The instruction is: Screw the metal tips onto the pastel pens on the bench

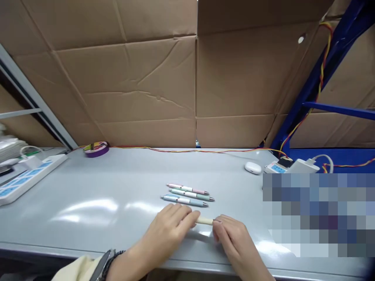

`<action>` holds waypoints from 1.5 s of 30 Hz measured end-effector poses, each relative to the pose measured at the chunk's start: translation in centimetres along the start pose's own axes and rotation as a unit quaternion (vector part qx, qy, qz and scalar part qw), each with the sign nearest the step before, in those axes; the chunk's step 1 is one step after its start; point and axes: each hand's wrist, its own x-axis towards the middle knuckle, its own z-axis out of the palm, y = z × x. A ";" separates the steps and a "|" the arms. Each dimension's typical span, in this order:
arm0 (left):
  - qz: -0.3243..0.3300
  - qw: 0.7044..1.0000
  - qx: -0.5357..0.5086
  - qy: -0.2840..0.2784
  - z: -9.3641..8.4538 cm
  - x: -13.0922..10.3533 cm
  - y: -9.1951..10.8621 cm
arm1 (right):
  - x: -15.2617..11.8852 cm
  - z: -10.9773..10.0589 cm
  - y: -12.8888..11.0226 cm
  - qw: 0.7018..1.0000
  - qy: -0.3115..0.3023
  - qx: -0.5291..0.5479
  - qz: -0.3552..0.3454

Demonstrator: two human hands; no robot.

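Note:
Between my two hands is a cream-coloured pen (204, 221), held level just above the front part of the grey table. My left hand (171, 226) wraps its fingers round one end. At the other end, my right hand (234, 238) pinches near the tip. Most of the pen is covered by my fingers. Just beyond my hands lie a blue pen (184, 201), a green pen (191, 194) and a pink pen (187, 189), side by side and roughly parallel.
The grey table (88, 187) backs onto cardboard (146, 78). A purple tape roll (96, 149) sits at the back left, near a white power strip (32, 175). Toward the right are a white earbud case (252, 168), a charger (303, 167) and a blurred-out area.

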 end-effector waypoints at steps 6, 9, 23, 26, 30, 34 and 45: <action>-0.005 0.998 -0.023 -0.065 0.5 -1.7 1.2 | 0.2 0.3 -0.1 0.998 -0.031 -0.049 0.017; -0.001 0.997 -0.033 -0.068 0.6 -1.8 1.1 | 0.0 0.1 -0.2 0.997 -0.055 -0.042 0.020; -0.040 0.997 -0.067 -0.028 1.0 -1.6 0.9 | 0.3 -0.3 -0.5 0.997 -0.066 0.002 0.044; -0.043 0.994 -0.082 -0.049 0.7 -1.5 1.1 | 0.3 0.0 -0.4 0.997 -0.060 -0.033 0.049; -0.061 0.992 -0.084 -0.074 0.6 -1.6 1.2 | 0.3 0.0 -0.4 0.997 -0.047 -0.021 0.052; -0.073 0.992 -0.076 -0.073 1.1 -1.7 1.0 | 0.4 -0.3 -0.3 0.996 -0.049 0.023 0.065; -0.078 0.989 -0.067 -0.104 0.5 -1.6 1.2 | 0.2 0.3 -0.3 0.996 -0.044 -0.026 0.073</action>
